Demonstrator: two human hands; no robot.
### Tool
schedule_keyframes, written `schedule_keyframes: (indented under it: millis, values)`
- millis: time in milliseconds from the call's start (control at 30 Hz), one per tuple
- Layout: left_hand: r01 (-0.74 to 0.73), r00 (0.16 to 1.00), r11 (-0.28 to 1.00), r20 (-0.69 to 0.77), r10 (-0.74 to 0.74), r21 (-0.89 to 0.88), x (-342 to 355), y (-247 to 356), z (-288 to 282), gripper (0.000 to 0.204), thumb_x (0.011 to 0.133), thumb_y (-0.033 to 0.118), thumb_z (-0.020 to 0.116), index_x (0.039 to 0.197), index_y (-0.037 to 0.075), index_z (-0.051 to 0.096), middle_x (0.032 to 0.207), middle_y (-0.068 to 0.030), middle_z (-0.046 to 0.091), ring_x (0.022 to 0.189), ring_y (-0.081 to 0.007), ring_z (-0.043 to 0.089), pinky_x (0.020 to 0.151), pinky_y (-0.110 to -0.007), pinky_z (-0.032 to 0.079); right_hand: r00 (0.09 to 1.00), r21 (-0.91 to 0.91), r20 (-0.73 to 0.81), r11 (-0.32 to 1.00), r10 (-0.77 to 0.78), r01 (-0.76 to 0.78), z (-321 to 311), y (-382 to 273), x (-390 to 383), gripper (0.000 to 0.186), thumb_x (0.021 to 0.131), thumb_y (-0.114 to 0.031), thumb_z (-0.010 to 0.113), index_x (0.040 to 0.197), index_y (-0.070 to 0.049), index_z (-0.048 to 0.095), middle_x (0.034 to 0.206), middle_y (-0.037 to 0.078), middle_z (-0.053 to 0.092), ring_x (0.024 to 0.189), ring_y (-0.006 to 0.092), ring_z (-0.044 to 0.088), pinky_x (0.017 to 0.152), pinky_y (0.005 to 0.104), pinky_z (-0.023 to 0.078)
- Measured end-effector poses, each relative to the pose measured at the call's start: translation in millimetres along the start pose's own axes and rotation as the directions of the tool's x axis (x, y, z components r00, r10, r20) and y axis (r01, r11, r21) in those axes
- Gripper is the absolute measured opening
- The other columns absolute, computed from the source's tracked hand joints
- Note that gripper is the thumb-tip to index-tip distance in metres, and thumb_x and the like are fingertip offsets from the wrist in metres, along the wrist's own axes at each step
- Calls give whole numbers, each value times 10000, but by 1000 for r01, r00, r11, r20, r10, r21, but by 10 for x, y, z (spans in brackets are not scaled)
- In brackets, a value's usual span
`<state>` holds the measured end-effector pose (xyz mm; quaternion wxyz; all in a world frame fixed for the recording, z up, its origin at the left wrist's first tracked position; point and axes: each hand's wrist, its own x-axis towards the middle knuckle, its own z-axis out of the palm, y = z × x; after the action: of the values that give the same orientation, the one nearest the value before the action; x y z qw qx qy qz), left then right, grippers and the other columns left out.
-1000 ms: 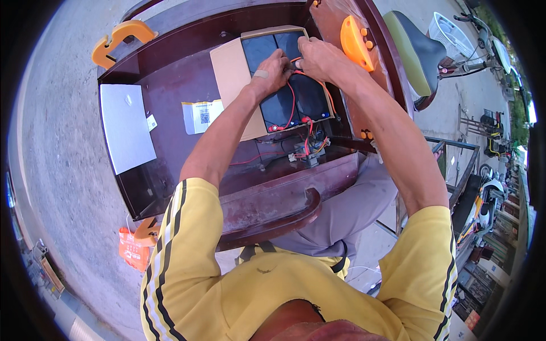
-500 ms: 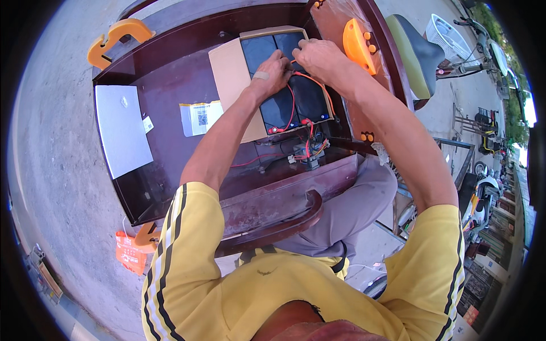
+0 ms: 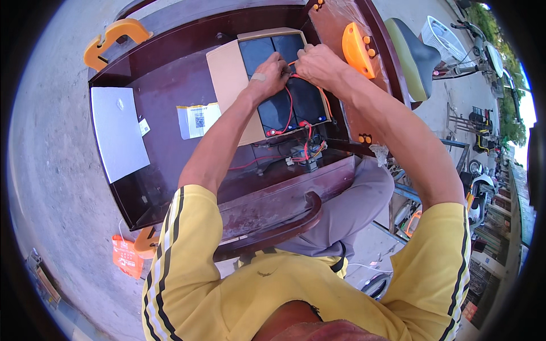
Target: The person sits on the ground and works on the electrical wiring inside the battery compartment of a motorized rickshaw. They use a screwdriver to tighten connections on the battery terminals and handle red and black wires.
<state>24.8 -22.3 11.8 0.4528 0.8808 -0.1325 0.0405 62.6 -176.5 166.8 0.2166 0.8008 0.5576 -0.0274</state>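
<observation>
Black battery blocks [image 3: 276, 112] sit side by side in an open cardboard box [image 3: 226, 74], its flap folded out to the left. Over their middle, my left hand [image 3: 271, 75] has its fingers closed in a pinch; what lies between them is hidden. Close on its right, my right hand [image 3: 319, 63] pinches too, with an orange wire [image 3: 325, 98] running up to its fingertips. A red wire [image 3: 292, 102] drops from beside my left hand to a terminal at the near end of the blocks. Below the box lies a grey controller [image 3: 307, 162] with plugs and leads.
The box stands in a dark red metal compartment [image 3: 170, 159]. A white panel [image 3: 118, 133] and a printed label sheet [image 3: 198, 120] lie to its left. Orange handles [image 3: 357, 50] are fixed on the frame. A curved armrest [image 3: 273, 233] crosses before me; a bicycle seat [image 3: 412, 57] stands right.
Both hands stay over the batteries, with small finger shifts and the right fingers slightly lower. The whole view has shifted slightly as my head moved.
</observation>
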Motion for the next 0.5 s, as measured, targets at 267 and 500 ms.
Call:
schedule_keyframes:
  millis: [267,500]
  values:
    - [-14,1000,999,-4,14,36,13,-73,58,156,836,80,734,973,7,745,1077,-152,628,1016,-348,657,915,-425,548,942,113,300,975,151,-192,-217,9,154,144,898,-135,681,941,-44,783,966,169,775,933,329,770,813,425,629]
    - [23,1000,1000,-16,-22,18,-3,-22,37,156,831,73,715,970,13,747,1087,-157,627,1018,-355,657,925,-437,544,943,-25,309,992,122,-120,-135,-5,119,136,899,-170,697,960,-126,810,917,94,789,907,301,780,777,424,630]
